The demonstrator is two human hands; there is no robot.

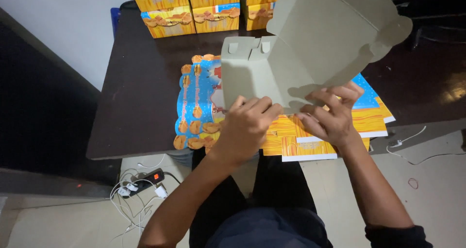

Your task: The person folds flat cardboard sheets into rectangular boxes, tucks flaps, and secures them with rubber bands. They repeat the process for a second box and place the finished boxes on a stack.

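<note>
A dark brown counter [141,97] stands against a pale wall, over a light tiled floor where a black power strip [148,179] lies among tangled white cables [127,199] near the counter's left front corner. At the counter's front edge lies a stack of flat, unfolded box sheets [196,102], printed in blue and orange with pictures of fried food, some of them overhanging the edge. On top of that stack the person is working a grey cardboard box [272,68], plain side up, partly folded: one side wall stands upright at the left, and the big lid flap with a scalloped edge rises tilted toward the upper right. The left hand [245,126] rests on the box's near left corner, its fingers [257,106] curled and pressed together against the lower edge of the cardboard. The right hand [330,117] is just beside it on the near right edge, fingers [335,95] slightly spread and bent, pressing on the cardboard there; whether the thumb pinches from beneath cannot be told. At the far edge of the counter, well apart from the hands, finished boxes [194,5] in orange and blue stand stacked in rows. A thin white cable [412,146] trails on the floor at the right.
</note>
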